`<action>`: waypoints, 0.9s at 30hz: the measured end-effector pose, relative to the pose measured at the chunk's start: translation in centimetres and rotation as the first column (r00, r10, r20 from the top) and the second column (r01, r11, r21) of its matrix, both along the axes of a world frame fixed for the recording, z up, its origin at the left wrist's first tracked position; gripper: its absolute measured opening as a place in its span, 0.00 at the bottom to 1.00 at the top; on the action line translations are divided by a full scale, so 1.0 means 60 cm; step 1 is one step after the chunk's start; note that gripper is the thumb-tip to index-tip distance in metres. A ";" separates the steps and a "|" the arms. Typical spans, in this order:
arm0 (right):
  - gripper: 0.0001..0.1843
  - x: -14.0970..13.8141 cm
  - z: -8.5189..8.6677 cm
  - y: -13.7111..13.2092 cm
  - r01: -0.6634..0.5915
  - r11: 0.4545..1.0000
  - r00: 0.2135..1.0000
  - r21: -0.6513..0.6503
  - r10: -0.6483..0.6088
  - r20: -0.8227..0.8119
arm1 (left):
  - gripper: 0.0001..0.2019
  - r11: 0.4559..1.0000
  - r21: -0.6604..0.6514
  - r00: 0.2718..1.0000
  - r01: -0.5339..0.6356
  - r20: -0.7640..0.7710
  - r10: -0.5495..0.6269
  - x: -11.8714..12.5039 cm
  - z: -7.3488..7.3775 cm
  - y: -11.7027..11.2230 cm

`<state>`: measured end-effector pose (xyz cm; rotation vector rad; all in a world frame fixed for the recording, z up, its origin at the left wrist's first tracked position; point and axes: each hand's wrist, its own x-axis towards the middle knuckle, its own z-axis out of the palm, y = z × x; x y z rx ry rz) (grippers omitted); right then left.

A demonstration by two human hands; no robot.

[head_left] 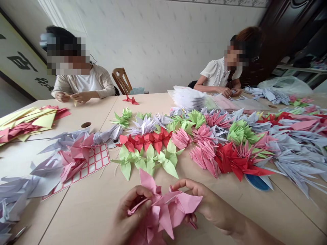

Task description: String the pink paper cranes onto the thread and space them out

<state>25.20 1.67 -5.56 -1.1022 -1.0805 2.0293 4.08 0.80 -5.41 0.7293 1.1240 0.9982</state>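
Note:
A bunch of pink folded-paper cranes (168, 211) is held between both hands just above the near edge of the table. My left hand (134, 209) pinches a crane at the bunch's left side between thumb and fingers. On the right side, my right hand (206, 202) curls around the bunch, its index finger touching the top and other fingertips partly hidden beneath. Just beyond lies a row of light green paper cranes (150, 161), with a row of red paper cranes (145, 141) behind it.
Piled cranes (232, 160) in several colours cover the right side. Lilac cranes (48, 170) and a pink cluster (76, 154) lie left, by a red-grid sheet (94, 163). Two people (84, 80) (219, 73) sit across, handling paper. Folded yellow pieces (28, 119) lie far left.

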 end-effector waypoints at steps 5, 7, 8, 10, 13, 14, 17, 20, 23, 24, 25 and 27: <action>0.20 -0.006 -0.005 0.000 0.016 0.999 1.000 0.045 -0.015 -0.014 | 0.13 1.000 0.005 0.999 -0.026 -0.020 0.026 0.004 -0.009 0.004; 0.20 -0.009 -0.008 0.000 0.017 0.998 1.000 0.056 -0.016 -0.023 | 0.14 0.999 -0.014 0.999 -0.035 -0.028 0.034 0.005 -0.009 0.005; 0.20 -0.009 -0.009 0.000 0.022 0.998 1.000 0.056 -0.021 -0.022 | 0.14 0.999 -0.036 0.999 -0.036 -0.018 0.036 0.006 -0.009 0.005; 0.20 -0.010 -0.009 0.001 0.036 0.998 0.999 0.043 -0.035 -0.013 | 0.15 0.997 -0.069 1.000 -0.027 -0.003 0.027 0.008 -0.008 0.004; 0.19 -0.009 -0.007 0.002 0.049 0.998 0.999 0.045 -0.049 0.005 | 0.13 1.000 -0.027 0.998 -0.010 -0.062 0.008 0.010 -0.006 0.003; 0.19 -0.008 -0.005 0.003 0.048 0.998 0.999 0.047 -0.048 0.006 | 0.13 1.000 -0.014 0.996 -0.009 -0.084 0.008 0.009 -0.005 0.004; 0.21 -0.007 -0.003 0.004 0.043 0.998 0.999 0.055 -0.044 0.010 | 0.13 1.000 -0.026 0.994 -0.004 -0.105 0.002 0.002 -0.004 0.009; 0.23 -0.004 -0.005 0.006 0.030 0.998 0.999 0.049 -0.029 -0.020 | 0.14 0.997 0.051 0.975 0.063 -0.216 -0.050 -0.014 -0.011 0.019; 0.24 0.002 -0.008 0.009 0.031 0.999 0.998 0.020 -0.030 -0.057 | 0.14 0.987 0.092 0.961 0.132 -0.256 -0.104 -0.030 -0.027 0.028; 0.24 0.004 -0.007 0.010 0.040 0.999 0.999 0.034 -0.039 -0.036 | 0.14 0.987 0.081 0.963 0.138 -0.244 -0.114 -0.034 -0.033 0.030; 0.24 0.005 -0.005 0.010 0.051 0.996 0.999 0.073 -0.051 0.000 | 0.14 0.989 0.069 0.965 0.134 -0.237 -0.114 -0.035 -0.037 0.031; 0.22 0.008 0.002 0.009 0.053 0.978 0.991 0.201 -0.077 0.111 | 0.14 0.989 0.051 0.960 0.137 -0.254 -0.120 -0.036 -0.040 0.032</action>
